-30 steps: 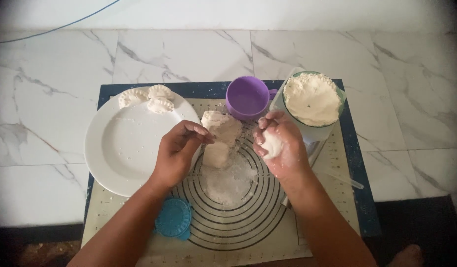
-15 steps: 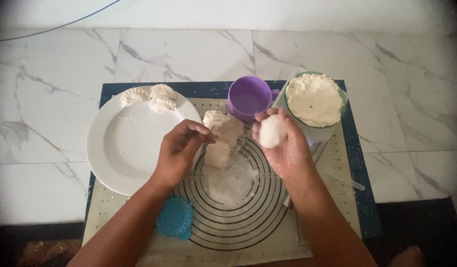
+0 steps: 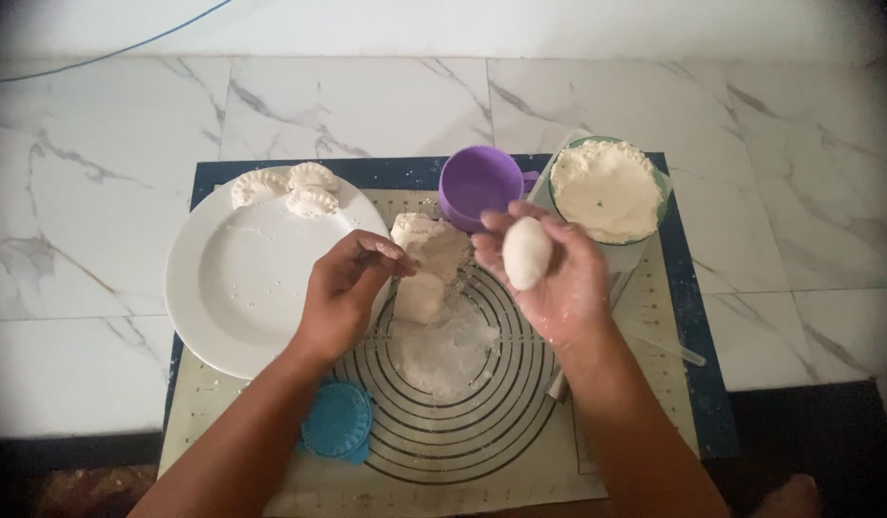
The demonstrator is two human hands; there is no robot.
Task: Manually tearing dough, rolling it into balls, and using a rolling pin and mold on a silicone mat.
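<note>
My right hand [image 3: 559, 283] is turned palm up above the baking mat [image 3: 463, 432] and holds a small oval ball of dough [image 3: 527, 252]. My left hand [image 3: 346, 288] hovers over the right edge of the white plate [image 3: 242, 288], fingers curled, fingertips next to a larger lump of dough [image 3: 426, 264] lying on the mat. A patch of loose flour [image 3: 443, 350] lies under and below that lump.
Three shaped dumplings [image 3: 285, 187] sit at the plate's far rim. A purple cup [image 3: 477, 187] and a bowl of flour [image 3: 606, 190] stand at the mat's far edge. A blue dumpling press [image 3: 336, 422] lies near my left forearm. Marble floor tiles surround the mat.
My right hand has turned over and lifted, so the small dough ball now rests in the upturned palm. My left hand stayed by the dough lump.
</note>
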